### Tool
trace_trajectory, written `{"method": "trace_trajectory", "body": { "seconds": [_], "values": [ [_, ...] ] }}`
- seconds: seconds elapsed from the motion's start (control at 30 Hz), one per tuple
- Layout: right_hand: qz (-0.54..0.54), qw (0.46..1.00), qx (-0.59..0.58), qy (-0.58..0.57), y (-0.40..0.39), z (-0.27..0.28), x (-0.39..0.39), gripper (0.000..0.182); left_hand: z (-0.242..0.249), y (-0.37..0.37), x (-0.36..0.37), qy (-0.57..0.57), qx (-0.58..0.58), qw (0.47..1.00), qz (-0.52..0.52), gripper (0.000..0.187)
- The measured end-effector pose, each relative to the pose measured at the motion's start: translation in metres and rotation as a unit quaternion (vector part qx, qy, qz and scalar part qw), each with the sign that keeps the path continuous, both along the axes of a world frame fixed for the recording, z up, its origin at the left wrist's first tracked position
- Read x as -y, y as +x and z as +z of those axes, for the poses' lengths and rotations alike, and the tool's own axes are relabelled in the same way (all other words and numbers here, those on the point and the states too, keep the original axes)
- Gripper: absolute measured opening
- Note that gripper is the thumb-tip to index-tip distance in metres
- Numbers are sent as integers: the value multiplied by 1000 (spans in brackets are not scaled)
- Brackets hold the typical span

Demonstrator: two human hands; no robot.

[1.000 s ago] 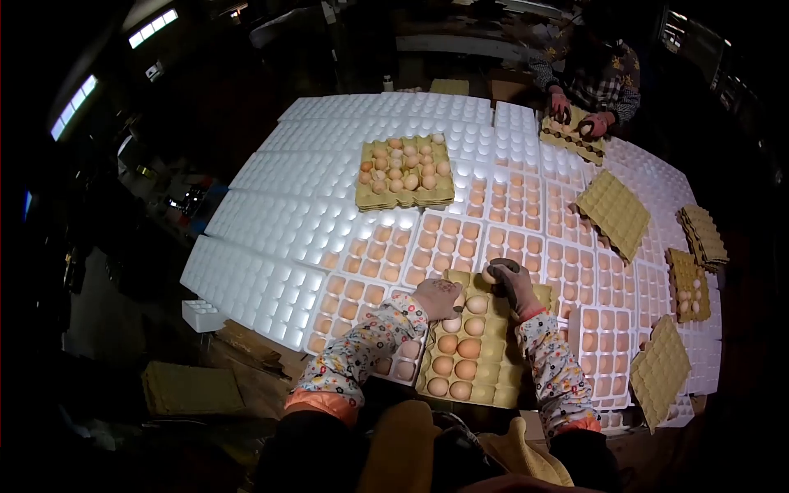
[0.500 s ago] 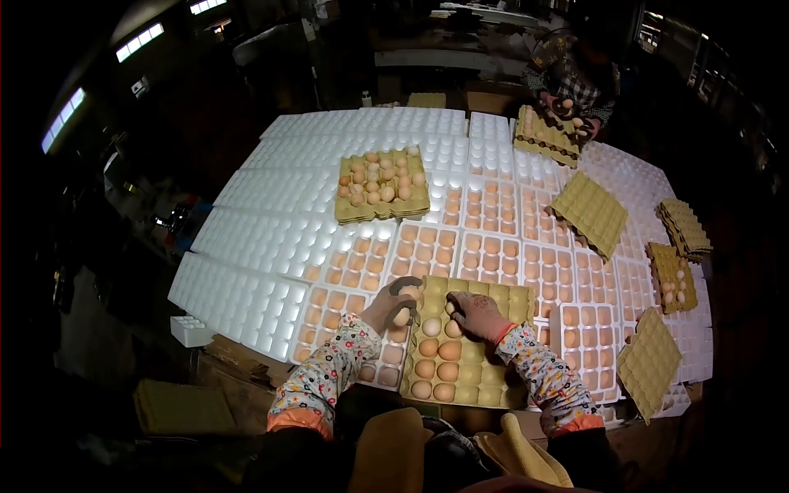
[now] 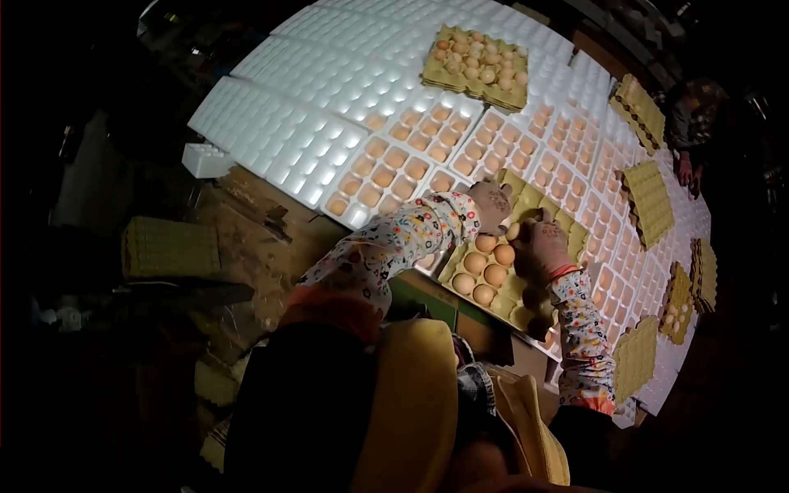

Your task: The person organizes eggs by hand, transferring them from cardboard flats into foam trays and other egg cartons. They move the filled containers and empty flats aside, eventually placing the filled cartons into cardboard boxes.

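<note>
A pulp egg tray [image 3: 509, 297] lies at a slant in front of me, with several brown eggs [image 3: 485, 267] in the cups of its near left part. My left hand [image 3: 491, 205], gloved, is over the tray's left edge with its fingers curled; what is under them is hidden. My right hand [image 3: 548, 246], also gloved, bends over the tray's middle, fingers drawn together. A paler egg [image 3: 514, 232] shows between the two hands, close to the right one. Whether the right fingers grip an egg cannot be made out.
White foam trays [image 3: 296, 135] cover the table, many holding eggs. A stack of pulp trays with eggs [image 3: 478, 62] stands farther back. Other pulp trays [image 3: 649, 205] lie on the right. Another person's hands [image 3: 689, 171] show at far right. Stacked trays [image 3: 171, 248] sit lower left.
The view has turned left and down, so the table appears tilted. My left hand has moved from beside the tray to over its left edge. My right hand stays over the tray.
</note>
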State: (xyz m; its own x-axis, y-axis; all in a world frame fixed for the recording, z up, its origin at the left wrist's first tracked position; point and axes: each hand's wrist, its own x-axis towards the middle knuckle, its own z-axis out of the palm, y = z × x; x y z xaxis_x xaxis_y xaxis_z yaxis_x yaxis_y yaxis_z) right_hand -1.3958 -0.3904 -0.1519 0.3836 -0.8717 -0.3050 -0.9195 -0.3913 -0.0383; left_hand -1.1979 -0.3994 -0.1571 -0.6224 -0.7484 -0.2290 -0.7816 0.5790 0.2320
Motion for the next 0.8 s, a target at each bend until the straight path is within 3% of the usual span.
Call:
{"method": "trace_trajectory", "body": {
  "seconds": [0.03,0.1,0.13,0.2,0.23,0.27,0.3,0.33,0.37,0.4,0.43,0.47,0.57,0.6,0.63,0.67,0.7,0.73,0.8],
  "values": [
    [19,1000,-21,-6,4,4,1,52,-2,14,-14,18,-91,994,65,59],
    [26,998,-60,-23,11,8,-2,53,-2,46,-51,161,-255,929,215,63],
    [36,998,-35,-32,8,3,-1,55,-1,69,-73,178,-299,908,235,62],
    [35,999,11,-33,0,-3,0,56,-19,129,-107,217,-265,907,247,63],
    [38,997,12,-67,-1,-2,-2,52,-22,166,-119,164,-248,923,243,60],
    [-59,990,127,-9,-1,-5,-6,51,-20,209,-128,121,-236,930,254,58],
    [-152,959,237,44,5,-5,-9,50,-32,251,-131,28,-173,948,265,55],
    [-183,905,376,83,40,12,-21,48,-35,294,-128,30,-125,955,268,53],
    [-236,855,434,158,79,24,-34,46,-37,333,-124,35,-76,960,266,50],
    [-197,865,422,187,117,18,-41,48,-40,365,-121,14,-12,975,221,47],
    [-77,882,441,144,160,2,-50,53,-43,388,-116,-10,50,983,175,44],
    [-36,896,405,177,209,-2,-52,54,-42,404,-106,25,123,985,116,45],
    [100,925,295,220,346,-20,-56,58,-69,433,-91,29,69,997,32,48],
    [168,946,217,171,377,-43,-51,62,-71,437,-84,152,-41,979,132,49],
    [235,955,137,115,402,-65,-43,65,-70,440,-76,252,-156,925,237,52],
    [230,961,98,121,417,-73,-36,68,-71,446,-72,149,-43,980,124,52],
    [225,964,58,127,428,-79,-29,71,-70,449,-67,39,71,997,8,52],
    [176,967,71,172,433,-85,-18,76,-69,451,-61,85,9,991,106,51],
    [10,953,242,184,436,-76,2,56,-54,449,-48,176,-118,932,293,49]
  ]
}}
